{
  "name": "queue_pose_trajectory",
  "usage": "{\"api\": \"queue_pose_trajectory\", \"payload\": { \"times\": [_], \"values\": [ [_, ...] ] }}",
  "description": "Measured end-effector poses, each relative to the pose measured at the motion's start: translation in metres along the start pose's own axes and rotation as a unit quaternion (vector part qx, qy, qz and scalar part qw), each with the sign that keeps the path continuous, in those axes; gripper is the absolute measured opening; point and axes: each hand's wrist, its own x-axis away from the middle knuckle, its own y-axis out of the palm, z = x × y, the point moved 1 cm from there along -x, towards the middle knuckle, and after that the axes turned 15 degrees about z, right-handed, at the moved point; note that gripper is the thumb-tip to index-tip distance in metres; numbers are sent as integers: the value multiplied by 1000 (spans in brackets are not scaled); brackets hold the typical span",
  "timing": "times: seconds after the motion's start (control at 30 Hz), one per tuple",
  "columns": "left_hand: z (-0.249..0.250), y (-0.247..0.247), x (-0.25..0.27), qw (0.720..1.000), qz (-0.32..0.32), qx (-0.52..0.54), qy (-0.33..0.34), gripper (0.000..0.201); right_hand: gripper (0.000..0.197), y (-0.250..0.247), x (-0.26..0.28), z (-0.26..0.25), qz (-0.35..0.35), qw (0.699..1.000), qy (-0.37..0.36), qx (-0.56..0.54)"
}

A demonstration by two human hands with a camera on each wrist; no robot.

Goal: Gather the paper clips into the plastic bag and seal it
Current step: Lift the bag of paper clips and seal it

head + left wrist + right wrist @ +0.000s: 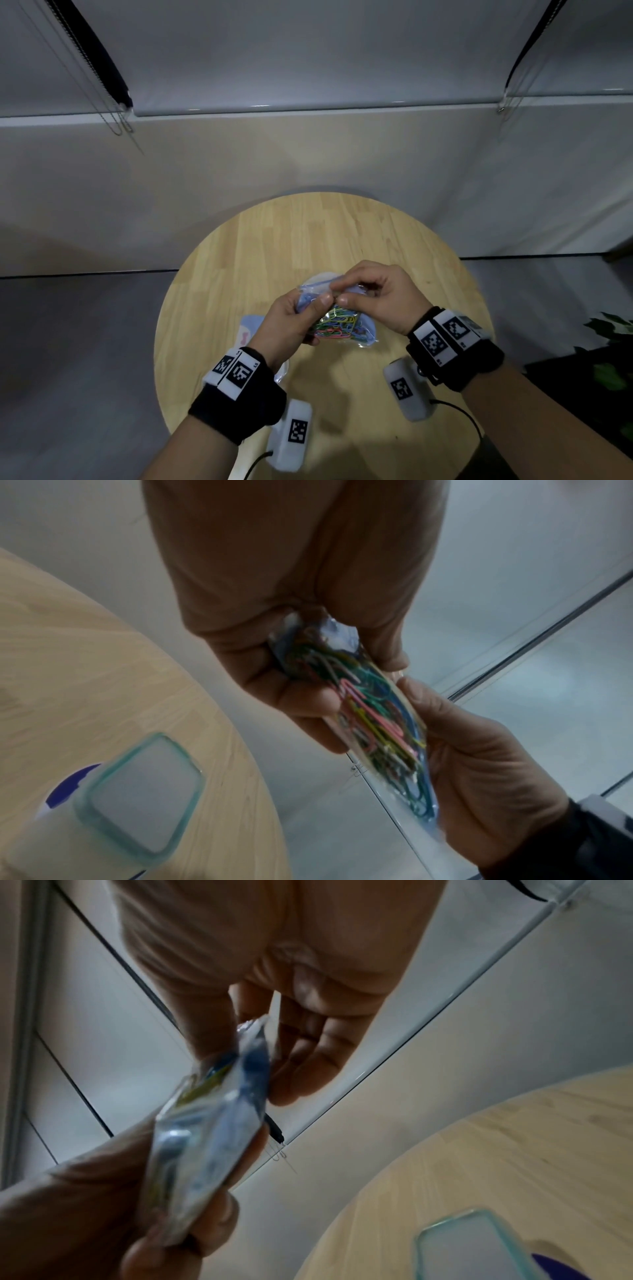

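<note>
left hand, right hand, pinching bag

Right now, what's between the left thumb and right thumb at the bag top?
Nothing: in the head view the left hand and right hand pinch the plastic bag top with thumb tips almost touching; paper clips sit below.

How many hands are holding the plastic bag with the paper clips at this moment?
2. The left hand grips the plastic bag from its left side, and the right hand pinches its top edge. The paper clips are inside.
</note>
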Motion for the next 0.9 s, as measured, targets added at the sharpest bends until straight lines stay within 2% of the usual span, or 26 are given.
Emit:
{"api": "queue_pose_trajectory", "payload": {
  "times": [0.13, 0.23, 0.37, 0.5, 0.57, 0.7, 0.8, 0.9],
  "values": [
    [-3, -1, 5, 1000, -7, 11, -10, 34, 16, -2, 0, 1, -45, 998, 44, 24],
    [-6, -1, 4, 1000, -13, 1, -14, 36, 12, 0, 0, 2, -65, 994, 29, 82],
    [-5, -2, 1, 1000, -21, -15, -12, 30, 5, 0, -2, 1, -56, 991, 4, 121],
    [-3, 1, -3, 1000, 5, 6, -7, 28, 4, -1, -2, 0, -49, 993, 9, 103],
    [2, 5, -3, 999, 10, 34, -11, 23, 3, 0, -2, -1, -22, 997, 15, 75],
    [6, 5, -4, 998, 23, 57, -18, 19, 17, -1, 1, -4, 34, 999, 29, -8],
    [7, 4, -2, 1000, 12, 28, -7, 26, 26, -2, 2, -8, -16, 999, 38, -33],
    [8, 3, 0, 1000, 14, 0, 10, 34, 27, -3, 2, -12, -68, 996, 56, -21]
  ]
}}
